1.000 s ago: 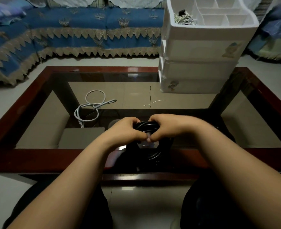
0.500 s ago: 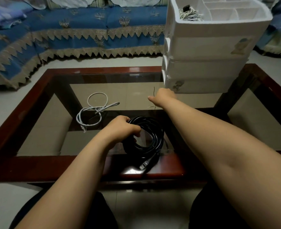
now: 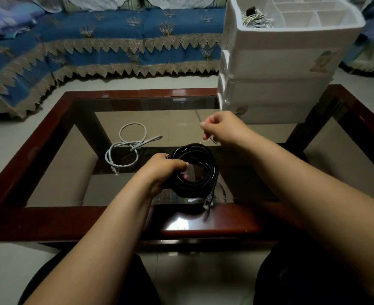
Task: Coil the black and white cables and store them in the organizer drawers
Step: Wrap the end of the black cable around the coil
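Observation:
A coiled black cable (image 3: 200, 170) stands on the glass table near the front edge, its plug (image 3: 207, 202) hanging down onto the wooden frame. My left hand (image 3: 163, 170) grips the coil's left side. Just beyond the coil, my right hand (image 3: 220, 127) pinches thin twist ties (image 3: 210, 139), lifted off the glass. A loose white cable (image 3: 127, 148) lies on the glass to the left. The white organizer (image 3: 278, 64) with its drawers stands at the back right; its top tray holds a bundled cable (image 3: 255, 16).
The table has a dark red wooden frame (image 3: 49, 133) around the glass. A blue sofa (image 3: 107, 40) with a fringed cover runs behind it. My knees in dark trousers show below the front edge.
My right hand left the coil, reached forward to the thin ties on the glass, and has lifted them. My left hand keeps its hold on the black coil.

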The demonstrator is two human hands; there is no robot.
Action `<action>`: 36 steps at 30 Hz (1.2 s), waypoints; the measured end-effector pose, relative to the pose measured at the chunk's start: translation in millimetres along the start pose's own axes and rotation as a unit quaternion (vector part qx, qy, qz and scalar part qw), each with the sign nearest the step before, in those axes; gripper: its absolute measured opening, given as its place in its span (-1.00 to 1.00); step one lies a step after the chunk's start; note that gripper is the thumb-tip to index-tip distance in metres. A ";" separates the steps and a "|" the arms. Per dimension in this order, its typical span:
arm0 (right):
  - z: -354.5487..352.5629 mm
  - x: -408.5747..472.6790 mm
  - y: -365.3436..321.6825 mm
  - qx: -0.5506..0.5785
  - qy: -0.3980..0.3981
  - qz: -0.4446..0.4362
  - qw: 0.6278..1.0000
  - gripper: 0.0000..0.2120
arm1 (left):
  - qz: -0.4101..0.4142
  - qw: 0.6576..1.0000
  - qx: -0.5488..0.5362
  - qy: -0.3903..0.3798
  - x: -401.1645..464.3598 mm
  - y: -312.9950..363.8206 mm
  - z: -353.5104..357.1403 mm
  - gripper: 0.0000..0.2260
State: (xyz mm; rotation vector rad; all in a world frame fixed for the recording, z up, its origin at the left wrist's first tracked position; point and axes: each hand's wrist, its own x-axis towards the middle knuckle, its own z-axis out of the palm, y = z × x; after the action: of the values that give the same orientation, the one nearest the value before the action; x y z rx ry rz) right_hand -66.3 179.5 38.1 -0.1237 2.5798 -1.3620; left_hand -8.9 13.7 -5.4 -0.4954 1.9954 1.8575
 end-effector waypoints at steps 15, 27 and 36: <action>25.0 -79.5 8.6 -0.255 0.026 -0.079 0.963 -0.87 | 0.074 0.994 0.003 -0.075 -20.3 2.1 22.0 -0.69; -8.2 -71.0 14.0 -0.121 -0.204 -0.064 0.969 -0.30 | 0.178 0.936 0.210 -0.219 -23.9 5.2 8.3 -0.61; 7.9 -72.2 16.1 -0.299 -0.089 -0.154 0.938 -0.65 | 0.165 0.930 0.310 -0.113 -25.7 3.7 15.6 -0.58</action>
State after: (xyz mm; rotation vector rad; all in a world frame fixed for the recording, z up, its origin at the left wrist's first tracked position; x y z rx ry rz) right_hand 6.1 195.0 31.7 -0.7365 2.7987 -0.5480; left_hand 12.1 29.7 9.5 0.2367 2.4368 1.2408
